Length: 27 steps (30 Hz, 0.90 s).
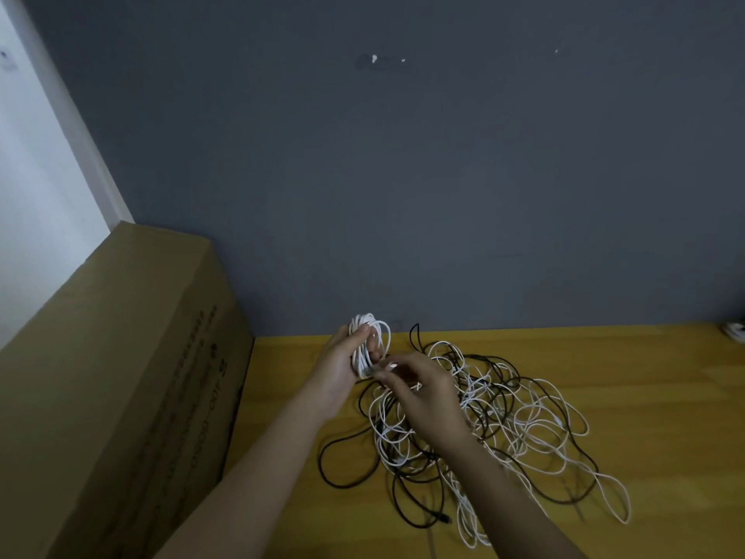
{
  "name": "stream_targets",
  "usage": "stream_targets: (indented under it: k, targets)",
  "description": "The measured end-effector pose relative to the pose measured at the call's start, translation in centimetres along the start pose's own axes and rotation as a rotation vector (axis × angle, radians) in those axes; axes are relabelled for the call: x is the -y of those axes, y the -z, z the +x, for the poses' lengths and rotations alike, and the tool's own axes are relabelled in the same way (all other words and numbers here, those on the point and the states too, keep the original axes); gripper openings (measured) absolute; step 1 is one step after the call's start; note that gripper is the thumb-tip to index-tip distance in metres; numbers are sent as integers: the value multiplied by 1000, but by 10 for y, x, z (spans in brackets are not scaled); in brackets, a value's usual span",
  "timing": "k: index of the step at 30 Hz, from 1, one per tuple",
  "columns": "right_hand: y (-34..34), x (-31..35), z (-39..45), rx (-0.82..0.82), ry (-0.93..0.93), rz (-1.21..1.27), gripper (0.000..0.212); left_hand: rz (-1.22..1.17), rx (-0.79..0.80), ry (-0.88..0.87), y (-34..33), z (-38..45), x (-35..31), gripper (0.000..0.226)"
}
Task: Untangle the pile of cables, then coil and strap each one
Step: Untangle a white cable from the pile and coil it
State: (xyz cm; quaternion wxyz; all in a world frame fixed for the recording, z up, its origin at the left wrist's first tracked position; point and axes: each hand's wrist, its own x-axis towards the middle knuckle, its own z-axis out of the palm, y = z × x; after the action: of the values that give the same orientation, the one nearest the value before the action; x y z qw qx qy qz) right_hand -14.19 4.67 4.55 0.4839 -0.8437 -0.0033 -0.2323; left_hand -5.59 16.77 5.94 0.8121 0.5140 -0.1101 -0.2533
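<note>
Left hand (342, 365) wrapped around a white cable coil (369, 340), right hand (419, 391) pinching its loose end; tangled pile of cables (483, 429) below on the tabletop (645, 377).

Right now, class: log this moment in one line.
left hand: holds white coil | right hand: pinches its end | pile: tangled

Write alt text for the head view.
A left hand holds a white coil while the right hand pinches at its lower end, above a tangle of black and white cables on a wooden floor. A cardboard box stands left, by a grey wall.
</note>
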Motion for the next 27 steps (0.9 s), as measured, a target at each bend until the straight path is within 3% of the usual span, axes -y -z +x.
stream_targets:
  k: [7,9,12,17,21,24,27]
  targets:
    - [-9,5,-5,-49,-143,145,20,-60,89,27,-2,-5,1,29]
    - [-10,7,-4,-76,-119,111,19,-56,100,39,-2,-8,1,31]
    - [-11,8,-2,-120,-40,43,12,-43,105,53,2,-8,2,52]
    - [-13,10,-1,-131,-32,78,12,-99,90,57,5,-7,-2,24]
    - [-17,13,-2,-197,-224,246,29,-261,89,63,8,-3,-7,25]
    - [-24,16,0,-41,-420,403,32,-296,69,72,2,-2,-5,33]
    - [-32,20,1,43,-480,380,29,-211,-7,32,-4,-2,-1,41]
